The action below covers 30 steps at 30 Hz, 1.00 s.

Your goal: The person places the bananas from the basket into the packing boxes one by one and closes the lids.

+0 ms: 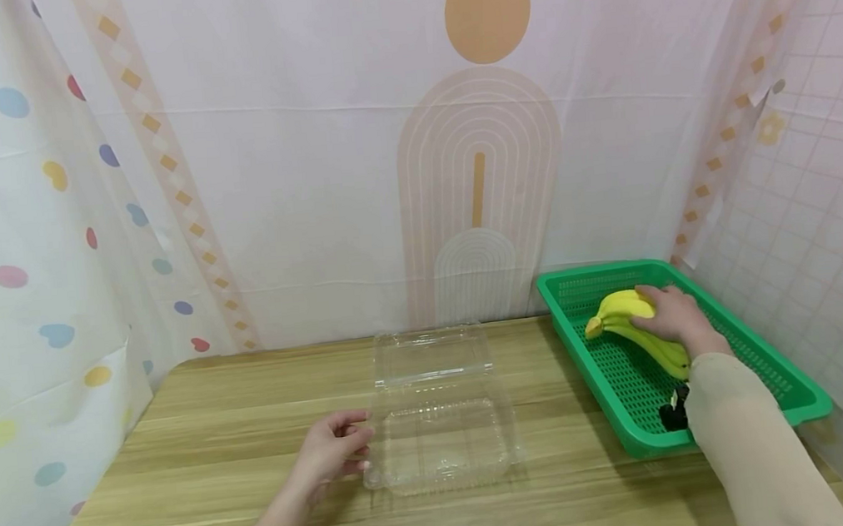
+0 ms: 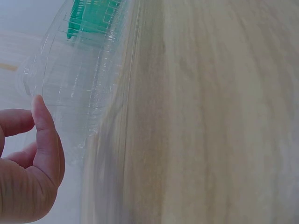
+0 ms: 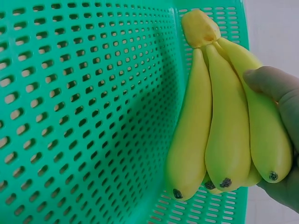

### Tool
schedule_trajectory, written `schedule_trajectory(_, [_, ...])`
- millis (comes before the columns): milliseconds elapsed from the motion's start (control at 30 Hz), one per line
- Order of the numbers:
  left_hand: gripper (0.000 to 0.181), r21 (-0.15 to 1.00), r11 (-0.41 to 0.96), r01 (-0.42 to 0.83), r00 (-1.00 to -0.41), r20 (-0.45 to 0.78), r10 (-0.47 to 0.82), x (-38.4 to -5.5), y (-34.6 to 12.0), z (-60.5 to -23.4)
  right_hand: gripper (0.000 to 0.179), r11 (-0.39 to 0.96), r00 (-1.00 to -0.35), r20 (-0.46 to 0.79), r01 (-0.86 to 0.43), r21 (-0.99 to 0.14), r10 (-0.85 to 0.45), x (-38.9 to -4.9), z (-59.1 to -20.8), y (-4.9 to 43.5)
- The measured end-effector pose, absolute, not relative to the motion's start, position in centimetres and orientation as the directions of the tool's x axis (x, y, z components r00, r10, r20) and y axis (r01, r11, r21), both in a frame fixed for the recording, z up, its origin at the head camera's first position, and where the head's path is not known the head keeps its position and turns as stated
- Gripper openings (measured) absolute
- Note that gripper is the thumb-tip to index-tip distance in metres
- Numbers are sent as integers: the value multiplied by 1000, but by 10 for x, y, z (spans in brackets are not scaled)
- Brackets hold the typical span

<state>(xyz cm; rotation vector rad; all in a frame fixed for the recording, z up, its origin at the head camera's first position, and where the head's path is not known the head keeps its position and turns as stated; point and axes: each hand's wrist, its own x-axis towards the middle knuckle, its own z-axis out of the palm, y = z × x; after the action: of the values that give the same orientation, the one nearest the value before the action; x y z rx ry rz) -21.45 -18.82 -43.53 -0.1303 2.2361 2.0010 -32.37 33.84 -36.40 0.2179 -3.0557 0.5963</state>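
A bunch of yellow bananas (image 1: pixel 624 305) is in the green basket (image 1: pixel 600 398) on the right. My right hand (image 1: pixel 673 314) grips the bunch from its right side. In the right wrist view, the thumb (image 3: pixel 271 83) lies along the outer banana, and the bananas' (image 3: pixel 226 121) stem end points up. A clear plastic clamshell box (image 1: pixel 445 440) stands on the table with its lid raised at the back. My left hand (image 1: pixel 332 448) is at the box's left edge with its fingers loosely bent. The left wrist view shows a fingertip (image 2: pixel 38 101) at the plastic rim; firm contact is unclear.
The wooden table (image 1: pixel 254 411) meets a patterned curtain (image 1: pixel 294 182) at the back, with more curtains on both sides. A small black object (image 1: pixel 674 412) shows by the right wrist, over the basket's near end. The basket stands to the right of the box.
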Motion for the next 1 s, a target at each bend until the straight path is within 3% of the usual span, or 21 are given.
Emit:
schedule_trajectory(600, [44, 983, 123, -139, -989, -145, 42, -215, -189, -435, 71, 921, -982, 124, -179, -345, -144, -325, -350, 339])
schedule_trajectory(1000, [43, 982, 126, -141, -989, -146, 28, -215, -187, -436, 67, 916, -950, 261, -252, -311, -172, -321, -334, 333])
